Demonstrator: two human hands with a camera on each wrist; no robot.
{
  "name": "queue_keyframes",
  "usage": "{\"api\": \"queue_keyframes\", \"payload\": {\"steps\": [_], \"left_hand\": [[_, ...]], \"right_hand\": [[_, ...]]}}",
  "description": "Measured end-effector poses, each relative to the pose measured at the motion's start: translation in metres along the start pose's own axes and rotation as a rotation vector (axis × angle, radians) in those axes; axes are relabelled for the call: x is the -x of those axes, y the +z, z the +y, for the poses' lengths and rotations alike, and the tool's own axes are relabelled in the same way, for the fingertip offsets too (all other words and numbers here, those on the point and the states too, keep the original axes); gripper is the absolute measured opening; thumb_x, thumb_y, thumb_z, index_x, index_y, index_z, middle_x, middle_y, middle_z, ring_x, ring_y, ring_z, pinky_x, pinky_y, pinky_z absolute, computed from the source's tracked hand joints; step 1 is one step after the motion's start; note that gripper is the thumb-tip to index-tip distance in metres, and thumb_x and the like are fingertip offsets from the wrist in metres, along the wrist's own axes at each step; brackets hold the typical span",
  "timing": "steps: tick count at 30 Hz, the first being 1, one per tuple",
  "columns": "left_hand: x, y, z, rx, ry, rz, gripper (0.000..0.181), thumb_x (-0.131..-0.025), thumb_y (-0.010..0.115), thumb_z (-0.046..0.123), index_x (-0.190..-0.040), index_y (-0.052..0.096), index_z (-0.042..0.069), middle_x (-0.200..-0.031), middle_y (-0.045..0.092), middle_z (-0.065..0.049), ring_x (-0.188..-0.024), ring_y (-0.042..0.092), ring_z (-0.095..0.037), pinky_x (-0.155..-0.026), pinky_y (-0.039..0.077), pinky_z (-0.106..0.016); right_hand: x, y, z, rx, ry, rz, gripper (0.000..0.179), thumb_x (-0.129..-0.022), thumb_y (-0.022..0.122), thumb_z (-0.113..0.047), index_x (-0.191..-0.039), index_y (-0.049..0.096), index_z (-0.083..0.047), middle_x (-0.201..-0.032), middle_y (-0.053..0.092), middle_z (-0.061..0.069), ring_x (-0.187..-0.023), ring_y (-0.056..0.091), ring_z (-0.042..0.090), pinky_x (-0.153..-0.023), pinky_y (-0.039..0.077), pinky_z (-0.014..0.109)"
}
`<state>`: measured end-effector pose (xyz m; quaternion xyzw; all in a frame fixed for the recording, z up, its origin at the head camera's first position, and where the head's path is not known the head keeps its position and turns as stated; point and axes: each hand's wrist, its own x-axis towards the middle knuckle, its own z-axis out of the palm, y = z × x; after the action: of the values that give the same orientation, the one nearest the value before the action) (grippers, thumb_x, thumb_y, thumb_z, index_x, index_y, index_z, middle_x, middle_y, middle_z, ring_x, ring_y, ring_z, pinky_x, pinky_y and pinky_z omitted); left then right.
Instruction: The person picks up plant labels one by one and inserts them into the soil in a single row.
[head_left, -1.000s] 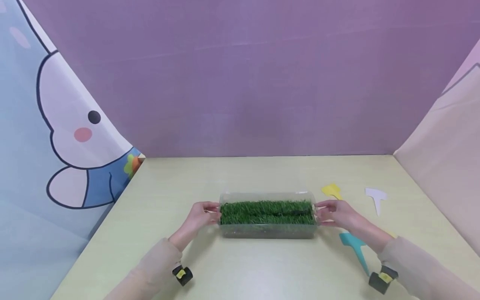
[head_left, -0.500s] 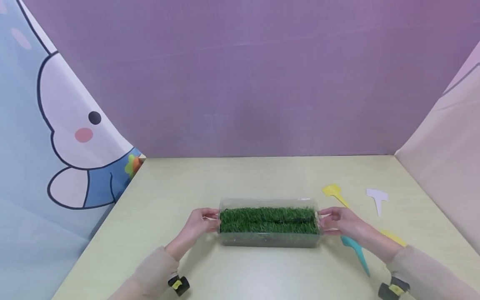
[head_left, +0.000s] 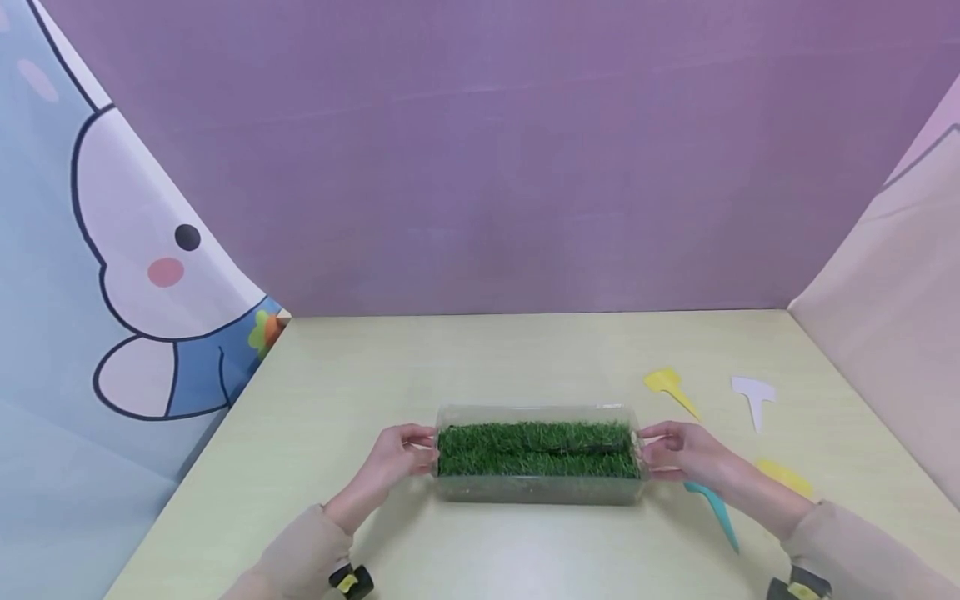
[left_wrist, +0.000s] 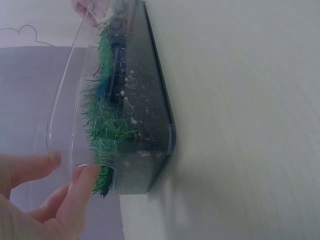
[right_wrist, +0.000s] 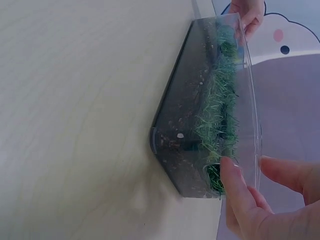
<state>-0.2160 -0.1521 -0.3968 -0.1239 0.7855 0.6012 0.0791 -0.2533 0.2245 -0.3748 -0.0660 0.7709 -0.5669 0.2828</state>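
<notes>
Both ends of that clear box (head_left: 538, 491) are pinched, left hand (head_left: 397, 452) at one, right hand (head_left: 688, 450) at the other, green grass (head_left: 517, 450) inside.

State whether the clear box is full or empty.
Partly filled: dark material shows through the clear box, topped by green grass that sits below the rim.
</notes>
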Motion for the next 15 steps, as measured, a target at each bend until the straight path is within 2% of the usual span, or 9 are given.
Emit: {"api": "queue_keyframes", "payload": {"steps": [10, 15], "left_hand": [[0.0021, 0.0005, 0.0014, 0.014, -0.008, 0.002, 0.037, -0.072, 0.059, -0.012, -0.108, 0.054, -0.012, -0.088, 0.057, -0.013, -0.067, 0.058, -0.015, -0.066, 0.055, -0.034], [0.0026, -0.0003, 0.0026, 0.02, -0.01, 0.005, 0.036, -0.073, 0.059, -0.011, -0.108, 0.054, -0.012, -0.088, 0.057, -0.013, -0.068, 0.058, -0.015, -0.066, 0.055, -0.034]], "right_hand": [[0.0016, -0.0022, -0.0002, -0.008, -0.021, -0.044, 0.051, -0.083, 0.053, -0.003, -0.12, 0.027, 0.022, -0.093, 0.059, 0.012, -0.089, 0.059, 0.026, -0.082, 0.051, 0.036], [-0.0009, -0.0042, -0.0024, -0.007, -0.006, -0.047, 0.05, -0.083, 0.053, -0.002, -0.12, 0.028, 0.021, -0.092, 0.06, 0.011, -0.088, 0.06, 0.024, -0.081, 0.051, 0.037]]}}
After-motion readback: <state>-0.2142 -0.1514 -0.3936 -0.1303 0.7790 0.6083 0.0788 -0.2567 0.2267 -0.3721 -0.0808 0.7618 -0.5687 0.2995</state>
